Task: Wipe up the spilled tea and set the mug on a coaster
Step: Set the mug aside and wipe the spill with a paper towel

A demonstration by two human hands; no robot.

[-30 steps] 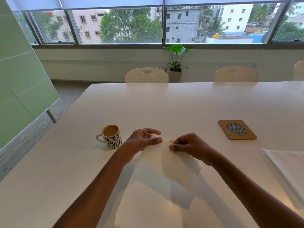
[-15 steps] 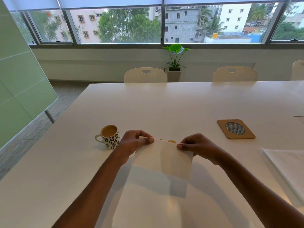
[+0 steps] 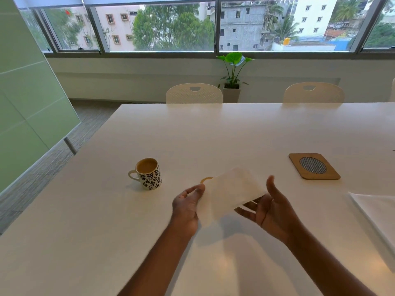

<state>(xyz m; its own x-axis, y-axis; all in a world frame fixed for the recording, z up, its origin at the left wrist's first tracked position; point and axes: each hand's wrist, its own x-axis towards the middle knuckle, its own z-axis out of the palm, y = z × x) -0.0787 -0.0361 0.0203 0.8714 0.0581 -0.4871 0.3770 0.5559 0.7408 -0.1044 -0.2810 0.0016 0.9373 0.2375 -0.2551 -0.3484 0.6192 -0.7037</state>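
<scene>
The spilled tea (image 3: 207, 179) lies on the table (image 3: 213, 133), partly hidden behind a folded tissue (image 3: 230, 192). The tissue is pinched by the left hand (image 3: 188, 205); the right hand (image 3: 270, 207) is spread beneath it. The full mug (image 3: 149, 173) stands near; a wide wiping stroke could knock it. The coaster (image 3: 314, 166) is well apart.

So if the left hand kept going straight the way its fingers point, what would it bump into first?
Probably the paper napkin. The left hand already pinches its near corner, fingers aimed up and to the right. Past it lies the ring of spilled tea on the table, though depth is hard to judge.
</scene>
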